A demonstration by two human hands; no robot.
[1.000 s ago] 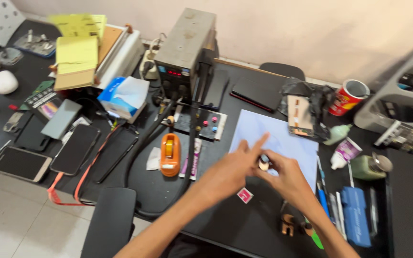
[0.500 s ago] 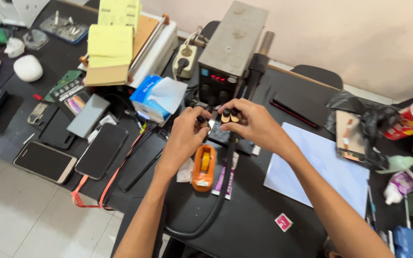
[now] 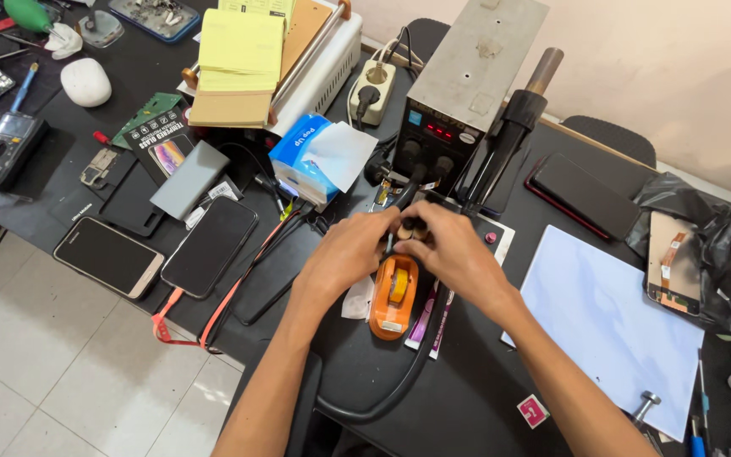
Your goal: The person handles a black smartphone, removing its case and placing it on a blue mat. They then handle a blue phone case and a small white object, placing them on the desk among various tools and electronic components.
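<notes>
Pinching a small dark part (image 3: 410,230) between both hands over the black desk (image 3: 484,398).
Left hand (image 3: 350,254) at nine o'clock and right hand (image 3: 454,251) at three o'clock meet fingertip to fingertip, both gripping the part, just above the orange tape dispenser (image 3: 393,296), with the grey soldering station (image 3: 460,93) at twelve.

tissue box (image 3: 310,161) | yellow notepads (image 3: 239,63) | multimeter (image 3: 2,148) | perhaps power bank (image 3: 189,179)
</notes>
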